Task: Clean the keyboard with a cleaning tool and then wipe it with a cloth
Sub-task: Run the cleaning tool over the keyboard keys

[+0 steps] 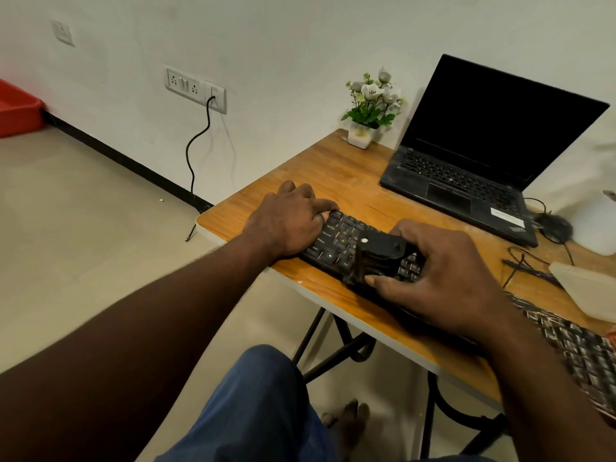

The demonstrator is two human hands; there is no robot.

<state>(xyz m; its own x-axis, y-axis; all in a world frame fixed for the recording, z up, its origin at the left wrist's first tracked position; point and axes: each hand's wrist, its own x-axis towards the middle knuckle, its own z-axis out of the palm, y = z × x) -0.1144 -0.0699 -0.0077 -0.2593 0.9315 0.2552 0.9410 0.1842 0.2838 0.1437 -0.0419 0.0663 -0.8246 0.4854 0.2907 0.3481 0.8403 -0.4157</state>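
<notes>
Black keyboard [336, 240] lies on the wooden desk [333, 175]; left hand [288, 223] presses flat on its end, right hand [443, 278] grips a black brush [376, 251] against the keys.

A plain room set up as a small home or office workstation: a folding wooden bench [336, 168] against a white wall carries an open laptop [480, 155] at its far edge, a potted artificial plant [370, 105] in the far corner; wall sockets [195, 88], tiled floor [83, 211].
</notes>
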